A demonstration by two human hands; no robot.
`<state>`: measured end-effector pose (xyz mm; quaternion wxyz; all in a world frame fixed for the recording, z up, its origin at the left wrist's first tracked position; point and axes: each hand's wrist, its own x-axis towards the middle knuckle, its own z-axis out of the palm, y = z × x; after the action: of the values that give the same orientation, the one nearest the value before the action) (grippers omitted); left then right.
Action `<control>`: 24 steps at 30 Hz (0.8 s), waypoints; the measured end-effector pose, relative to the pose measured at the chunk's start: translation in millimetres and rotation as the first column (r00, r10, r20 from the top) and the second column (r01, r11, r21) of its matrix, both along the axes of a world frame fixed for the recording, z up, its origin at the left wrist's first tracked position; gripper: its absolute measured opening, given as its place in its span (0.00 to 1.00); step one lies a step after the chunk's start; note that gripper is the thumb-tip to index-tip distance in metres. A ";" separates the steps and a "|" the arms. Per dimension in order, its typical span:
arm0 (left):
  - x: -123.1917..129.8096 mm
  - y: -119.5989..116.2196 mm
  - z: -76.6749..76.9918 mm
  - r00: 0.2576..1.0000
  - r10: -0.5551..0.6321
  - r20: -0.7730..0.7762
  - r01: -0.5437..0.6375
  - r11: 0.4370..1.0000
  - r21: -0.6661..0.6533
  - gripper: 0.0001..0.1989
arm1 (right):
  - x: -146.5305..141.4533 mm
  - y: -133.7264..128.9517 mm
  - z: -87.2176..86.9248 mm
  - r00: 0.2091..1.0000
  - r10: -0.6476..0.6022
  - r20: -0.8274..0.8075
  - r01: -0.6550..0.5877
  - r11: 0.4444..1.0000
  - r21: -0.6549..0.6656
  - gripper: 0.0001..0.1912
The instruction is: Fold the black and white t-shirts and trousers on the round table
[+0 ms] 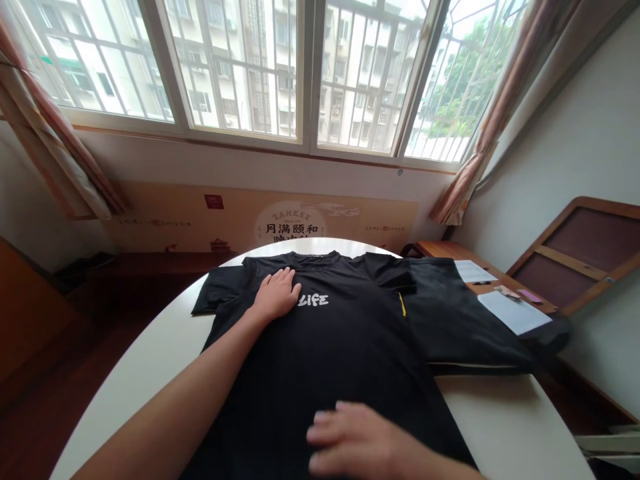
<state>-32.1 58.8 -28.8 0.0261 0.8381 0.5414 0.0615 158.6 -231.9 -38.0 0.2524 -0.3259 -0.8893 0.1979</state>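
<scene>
A black T-shirt [325,360] lies spread on a white round table [135,380], its collar at the far edge and a white print on the chest. My left hand [277,293] rests flat on the upper left of the shirt, beside the print, with its fingers stretched out. Nearer to me, my right hand [357,440] is over the lower part of the shirt, fingers extended and slightly blurred. Whether it touches the cloth I cannot tell. Neither hand holds anything.
To the right of the shirt lies a folded dark cloth item [465,320], partly under the sleeve, with a yellow strip [403,305] near it. Beyond stands a wooden desk [435,249] with papers [513,312]. A wooden framed panel [575,247] leans by the wall. Curtained windows are ahead.
</scene>
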 end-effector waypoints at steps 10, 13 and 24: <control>-3.8 1.6 1.7 0.983 0.151 0.109 -0.154 0.988 0.016 0.44 | 53.7 244.3 41.3 0.648 -0.678 0.346 0.723 0.691 0.000 0.29; -21.2 15.0 6.8 0.959 0.228 0.169 -0.232 0.973 0.003 0.44 | 64.5 287.3 30.8 0.591 -0.700 0.402 0.767 0.641 -0.011 0.20; -53.6 34.3 3.6 0.936 0.316 0.156 -0.312 0.949 -0.054 0.39 | 81.2 322.0 -1.7 0.400 -0.730 0.554 0.861 0.507 0.046 0.34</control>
<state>-85.7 93.1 -25.2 0.0716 0.7326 0.6652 0.1252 239.8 90.1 -39.7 0.0302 -0.7805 -0.6207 0.0678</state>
